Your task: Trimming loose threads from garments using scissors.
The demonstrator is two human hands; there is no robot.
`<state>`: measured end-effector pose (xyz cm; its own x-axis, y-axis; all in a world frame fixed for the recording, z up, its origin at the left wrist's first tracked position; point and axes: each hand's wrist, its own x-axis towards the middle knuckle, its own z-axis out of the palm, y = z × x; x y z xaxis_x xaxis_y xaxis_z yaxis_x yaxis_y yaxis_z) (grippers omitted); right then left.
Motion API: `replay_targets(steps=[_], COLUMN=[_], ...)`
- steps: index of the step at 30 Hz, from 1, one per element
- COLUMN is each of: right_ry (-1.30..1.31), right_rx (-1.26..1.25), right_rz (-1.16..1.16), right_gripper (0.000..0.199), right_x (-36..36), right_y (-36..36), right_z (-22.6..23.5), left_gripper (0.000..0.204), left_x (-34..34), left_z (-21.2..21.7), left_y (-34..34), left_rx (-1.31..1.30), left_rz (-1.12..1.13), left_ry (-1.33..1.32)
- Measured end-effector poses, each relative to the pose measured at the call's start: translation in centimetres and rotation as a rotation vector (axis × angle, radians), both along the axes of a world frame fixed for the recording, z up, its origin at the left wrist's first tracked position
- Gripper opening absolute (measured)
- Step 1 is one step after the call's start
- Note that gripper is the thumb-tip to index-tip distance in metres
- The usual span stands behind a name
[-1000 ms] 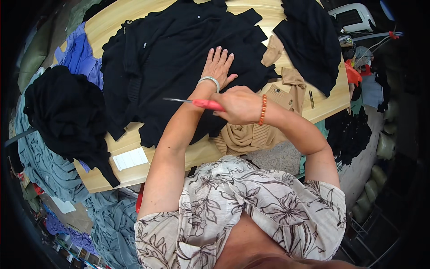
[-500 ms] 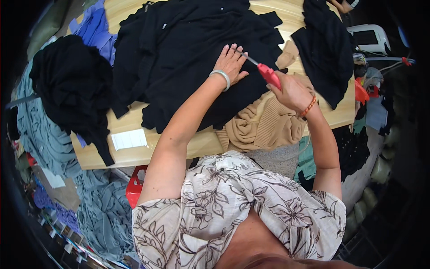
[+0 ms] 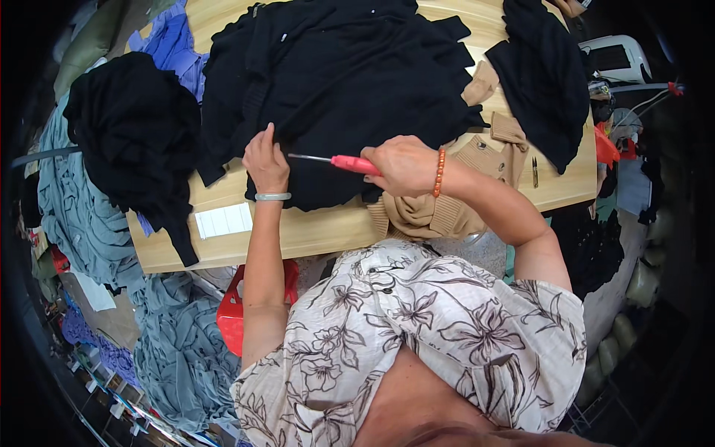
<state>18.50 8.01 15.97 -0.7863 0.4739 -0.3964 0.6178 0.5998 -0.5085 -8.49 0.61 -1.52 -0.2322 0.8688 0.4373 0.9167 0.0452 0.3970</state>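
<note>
Black garment (image 3: 350, 82) spread flat on wooden counter (image 3: 313, 231). Left hand (image 3: 265, 160) pressed on its lower edge, fingers curled, pinching the cloth. Right hand (image 3: 402, 164) closed around red handle of scissors (image 3: 335, 160), thin blade pointing toward left hand, just above the cloth. Beige garment (image 3: 439, 212) under right wrist.

From my seat the view is evenly and brightly lit over the wooden table (image 3: 320, 235), with soft light from above and only faint shadows under the black garment (image 3: 342, 82). I see no harsh glare. The fisheye bends the table's near edge into a curve and darkens the rim of the picture to black at all corners. The centre is sharp; cloth piles toward the left edge smear and lose detail.
</note>
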Motion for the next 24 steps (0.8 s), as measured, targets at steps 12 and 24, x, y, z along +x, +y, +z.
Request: replay_targets(steps=[12,24], right_ry=[0.504,0.047], right_rx=[0.106,-0.017], right_rz=[-0.604,-0.268], right_gripper=[0.024,0.02], right_x=[3.4,9.2], right_y=[5.8,-2.8], right_z=[-1.2,-7.7], left_gripper=[0.017,0.028], left_x=[7.6,1.6], left_z=[11.0,0.7], left_y=[-6.3,-24.1], left_rx=[-0.16,-1.067], left_rz=[-0.708,-0.233], left_ry=[-0.606,-1.085])
